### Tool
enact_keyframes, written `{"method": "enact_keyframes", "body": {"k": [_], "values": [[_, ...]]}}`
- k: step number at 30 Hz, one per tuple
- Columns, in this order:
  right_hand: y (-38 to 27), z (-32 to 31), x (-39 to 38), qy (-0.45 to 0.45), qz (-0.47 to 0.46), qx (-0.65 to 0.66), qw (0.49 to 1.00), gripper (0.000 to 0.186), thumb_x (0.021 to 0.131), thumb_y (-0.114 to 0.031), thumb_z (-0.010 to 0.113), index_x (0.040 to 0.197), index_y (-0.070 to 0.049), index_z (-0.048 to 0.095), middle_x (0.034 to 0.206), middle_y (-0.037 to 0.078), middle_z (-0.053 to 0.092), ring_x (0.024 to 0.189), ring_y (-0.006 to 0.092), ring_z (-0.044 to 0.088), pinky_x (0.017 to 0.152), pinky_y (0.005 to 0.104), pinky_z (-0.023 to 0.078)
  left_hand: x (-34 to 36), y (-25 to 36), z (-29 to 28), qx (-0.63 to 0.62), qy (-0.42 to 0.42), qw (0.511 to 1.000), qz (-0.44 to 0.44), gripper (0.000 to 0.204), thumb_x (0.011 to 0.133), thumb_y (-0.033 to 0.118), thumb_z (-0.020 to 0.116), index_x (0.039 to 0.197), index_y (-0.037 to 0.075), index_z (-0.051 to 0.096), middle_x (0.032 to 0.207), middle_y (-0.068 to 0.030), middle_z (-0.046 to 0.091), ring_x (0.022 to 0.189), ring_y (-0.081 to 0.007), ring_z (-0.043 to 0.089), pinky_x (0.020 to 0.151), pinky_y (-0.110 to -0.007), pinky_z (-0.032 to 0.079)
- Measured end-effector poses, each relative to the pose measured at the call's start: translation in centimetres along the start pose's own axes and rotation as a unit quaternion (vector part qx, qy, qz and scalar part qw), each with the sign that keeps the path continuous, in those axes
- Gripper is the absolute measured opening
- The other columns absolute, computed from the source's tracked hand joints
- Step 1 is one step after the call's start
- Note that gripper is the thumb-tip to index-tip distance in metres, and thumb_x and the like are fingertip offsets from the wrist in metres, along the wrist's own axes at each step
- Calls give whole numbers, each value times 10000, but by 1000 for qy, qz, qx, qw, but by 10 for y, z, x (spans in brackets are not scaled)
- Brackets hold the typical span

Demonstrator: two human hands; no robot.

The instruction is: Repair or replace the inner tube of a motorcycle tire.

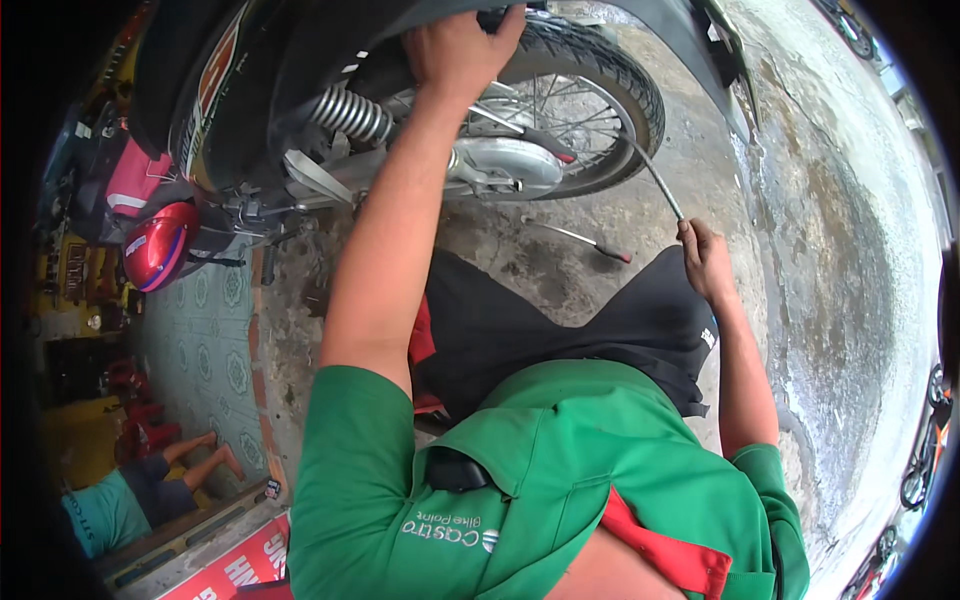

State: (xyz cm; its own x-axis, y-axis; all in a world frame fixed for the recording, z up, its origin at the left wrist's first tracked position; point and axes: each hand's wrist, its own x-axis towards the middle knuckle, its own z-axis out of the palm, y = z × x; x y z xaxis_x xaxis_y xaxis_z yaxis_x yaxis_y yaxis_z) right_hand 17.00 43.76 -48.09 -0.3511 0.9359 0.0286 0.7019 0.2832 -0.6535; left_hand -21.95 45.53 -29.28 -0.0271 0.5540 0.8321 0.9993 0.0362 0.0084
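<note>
My right hand (705,258) grips the near end of a thin grey metal bar that looks like a tyre lever (657,180). Its far tip meets the rim edge of a motorcycle's spoked rear wheel (575,120). My left hand (462,52) is wrapped over the upper part of the black tyre (640,85), under the fender. Its thumb shows, but most of its fingers are hidden. A second lever with a black and red handle (550,143) lies across the wheel near the hub. Another red-tipped lever (605,250) lies on the floor between my knees.
Beside my left arm are the motorcycle's coil spring (350,115) and silver chain cover (505,165). A red helmet (160,247) is at the left. Lower left, a person (140,500) lies or sits by the tiled floor (205,345). Stained concrete (810,210) stretches to the right.
</note>
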Motion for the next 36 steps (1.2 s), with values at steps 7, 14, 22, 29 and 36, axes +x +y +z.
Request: {"method": "enact_keyframes", "body": {"k": [7, 14, 22, 29, 36], "values": [[-60, -66, 5, 3, -51, -90, 995, 419, 1070, -343, 505, 835, -8, 596, 733, 263, 619, 747, 476, 616, 667, 495, 483, -138, 79, 47, -257, 59, 955, -139, 627, 741, 380, 905, 1158, -26, 672, 1140, -192, 661, 1065, -352, 613, 950, -447, 478], [-77, -80, 11, 2, -46, -184, 982, 474, 1075, -414, 463, 854, -28, 627, 724, 237, 642, 772, 465, 639, 767, 533, 502, -108, 84, 70, -277, 17, 923, -267, 697, 685, 374, 956, 1144, -50, 647, 1152, -179, 645, 1087, -315, 604, 951, -399, 488], [-98, -104, 24, 11, -52, -250, 967, 503, 1072, -424, 469, 834, -17, 644, 750, 240, 648, 789, 465, 633, 838, 535, 489, -73, 62, 98, -592, 0, 771, -234, 544, 651, 187, 989, 1059, -19, 694, 1092, -116, 716, 1001, -203, 671, 913, -347, 524], [-99, -117, 34, 14, -69, -310, 948, 532, 1067, -441, 478, 813, -18, 677, 719, 227, 657, 771, 451, 648, 844, 547, 494, -74, 79, 109, -698, 10, 682, -217, 402, 654, -62, 931, 987, -11, 712, 977, -62, 753, 875, -136, 696, 846, -288, 550], [-100, -123, 51, -31, -43, -332, 942, 589, 1052, -468, 506, 750, 2, 692, 720, 227, 687, 732, 434, 688, 729, 528, 552, -78, 93, 120, -625, -6, 750, -216, 371, 669, -100, 905, 980, -5, 726, 967, -37, 759, 840, -122, 697, 817, -285, 561]]}}
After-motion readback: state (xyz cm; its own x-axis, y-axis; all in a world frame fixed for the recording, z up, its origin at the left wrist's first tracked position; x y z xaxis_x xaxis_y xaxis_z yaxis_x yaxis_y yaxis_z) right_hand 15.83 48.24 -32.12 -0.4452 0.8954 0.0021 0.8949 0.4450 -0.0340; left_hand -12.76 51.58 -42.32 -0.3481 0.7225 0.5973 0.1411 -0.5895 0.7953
